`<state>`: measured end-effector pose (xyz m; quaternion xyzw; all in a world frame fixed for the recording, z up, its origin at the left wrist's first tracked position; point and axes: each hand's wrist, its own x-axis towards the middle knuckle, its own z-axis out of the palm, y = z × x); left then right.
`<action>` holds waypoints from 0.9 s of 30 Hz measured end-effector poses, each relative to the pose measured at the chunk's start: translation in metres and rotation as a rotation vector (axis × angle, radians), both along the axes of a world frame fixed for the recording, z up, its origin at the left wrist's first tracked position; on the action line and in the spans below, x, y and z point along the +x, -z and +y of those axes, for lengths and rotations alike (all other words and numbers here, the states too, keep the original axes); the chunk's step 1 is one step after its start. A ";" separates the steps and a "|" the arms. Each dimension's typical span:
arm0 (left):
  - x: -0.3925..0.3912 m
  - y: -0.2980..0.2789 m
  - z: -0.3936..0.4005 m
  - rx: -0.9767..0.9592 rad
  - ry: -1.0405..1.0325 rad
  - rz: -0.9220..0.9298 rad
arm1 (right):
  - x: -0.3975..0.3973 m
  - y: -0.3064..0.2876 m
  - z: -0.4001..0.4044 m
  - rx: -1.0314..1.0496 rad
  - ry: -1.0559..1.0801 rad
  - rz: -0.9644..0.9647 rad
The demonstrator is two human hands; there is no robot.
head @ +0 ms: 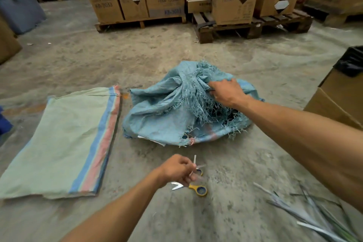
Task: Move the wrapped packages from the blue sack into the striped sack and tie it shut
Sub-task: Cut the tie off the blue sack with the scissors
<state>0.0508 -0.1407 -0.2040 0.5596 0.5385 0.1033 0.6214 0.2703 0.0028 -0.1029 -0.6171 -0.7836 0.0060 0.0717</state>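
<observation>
**Blue sack under my rt hand, striped sack flat off to the left**

Striped sack (59, 139) is the biggest thing down here: lying flat and slack on the concrete floor (98, 59), left side of the scene, long axis running from near-left up to far-right, w/ the blue and pink stripes along its right edge. Can't tell which end is the mouth. It looks empty, so I'd say no packages are across yet.

Blue sack (176, 108) sits just right of it, centre of the scene, a crumpled mound w/ frayed strands hanging from the torn top. The two sacks are close at their far corners but I can't say they touch. Packages themselves aren't in view; a pale edge shows under the near hem and a dark gap on the near-right side, can't tell more.

My right hand (225, 92) is on the far-right top of that mound, fingers curled into the cloth, gripping it. So rt hand is the one on the job; next move prob. is pulling the mouth open toward me.

My left hand (179, 169) hovers near, pinching a thin pale strip (193, 165). It's right above the yellow-handled scissors (196, 187) on the floor, and nearer the striped sack than the rt is.

More cut strips (314, 216) lie near-right.
</observation>
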 end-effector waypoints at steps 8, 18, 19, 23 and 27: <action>0.005 0.071 -0.039 0.030 -0.282 0.192 | -0.002 0.012 -0.018 -0.085 -0.030 -0.088; 0.012 0.046 -0.037 0.682 0.060 0.723 | -0.002 0.017 -0.019 -0.115 -0.067 -0.101; 0.012 0.046 -0.036 0.708 0.078 0.718 | -0.002 0.018 -0.018 -0.115 -0.072 -0.108; 0.017 0.035 -0.028 0.851 0.062 0.655 | 0.000 0.019 -0.017 -0.128 -0.098 -0.127; 0.021 0.014 -0.004 1.055 -0.074 0.541 | 0.003 0.019 -0.013 -0.151 -0.111 -0.002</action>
